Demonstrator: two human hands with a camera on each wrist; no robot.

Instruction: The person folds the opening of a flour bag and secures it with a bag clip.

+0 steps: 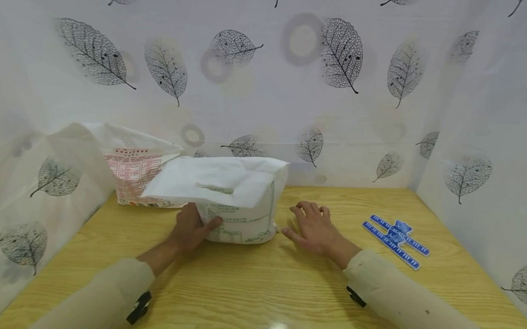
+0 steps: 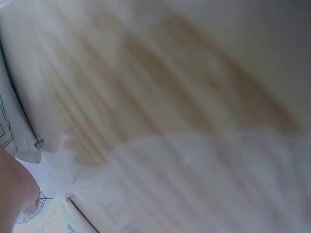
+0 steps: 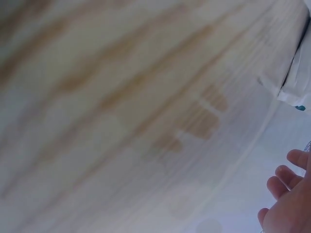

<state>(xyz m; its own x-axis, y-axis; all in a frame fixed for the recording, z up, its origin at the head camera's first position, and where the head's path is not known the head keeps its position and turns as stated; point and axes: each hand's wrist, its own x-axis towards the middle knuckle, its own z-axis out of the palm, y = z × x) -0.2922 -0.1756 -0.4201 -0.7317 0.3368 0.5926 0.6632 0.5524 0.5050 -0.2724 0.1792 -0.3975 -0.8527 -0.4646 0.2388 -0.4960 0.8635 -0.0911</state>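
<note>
Closest to camera: left sleeve [image 1: 103, 292] at 7 o'clock, right sleeve [image 1: 408, 296] at 5, taking the white bag [image 1: 239, 225] as dial centre, 12 = far edge of desk [image 1: 249, 291].

Left hand [image 1: 191, 227], at 8–9 o'clock: thumb lies on the bag's near face, other fingers go out of sight round its side. Reads as a one-sided grip, probably to steady the bag so it doesn't tip or slide. Right hand [image 1: 315, 230], at 3: fingers loosely spread, holding nothing, thumb tip just beside the bag's lower corner. Looks placed to support that side if needed.

Bag itself: on the desk, a bit left of middle, green print on the body. Bottom bulges, so I'd guess it's loaded; contents hidden. Top flap [image 1: 183, 180] folds over toward 6, handle slot [image 1: 216, 188] showing in it. Can't tell if it's sealed underneath.

Further out: red-printed bag [image 1: 135, 171] at 10, standing near the leaf-print sheet [image 1: 266, 105]. Contents hidden there too; whether the two bags touch, can't tell. Blue clips [image 1: 395, 236] lie flat at 3, beyond the right hand, side by side; probably parked there for easy right-hand reach.
</note>
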